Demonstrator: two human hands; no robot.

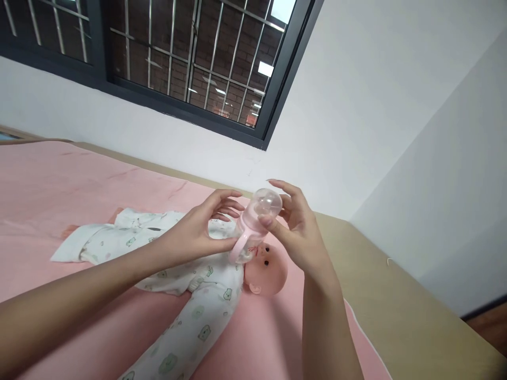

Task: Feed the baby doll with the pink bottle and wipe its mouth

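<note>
A clear baby bottle [246,240] with a pink collar, a pink handle and a transparent domed cap [267,201] is tilted in the air between my hands. My left hand [216,224] curves around its lower side, thumb against the handle and fingertips near the collar. On the other side, my right hand [295,229] pinches the bottle near the cap, its thumb on the collar and its index finger lifted off. Below lies a baby doll [273,272] on its back, dressed in white clothes [204,301] with green bear prints. The bottle hides part of the doll's face.
Under the doll a pink sheet [99,179] covers much of a light wooden surface [368,274]. A white wall [336,132] rises behind, with a dark-framed barred window [190,58]. At the right edge is a dark brown object [491,322].
</note>
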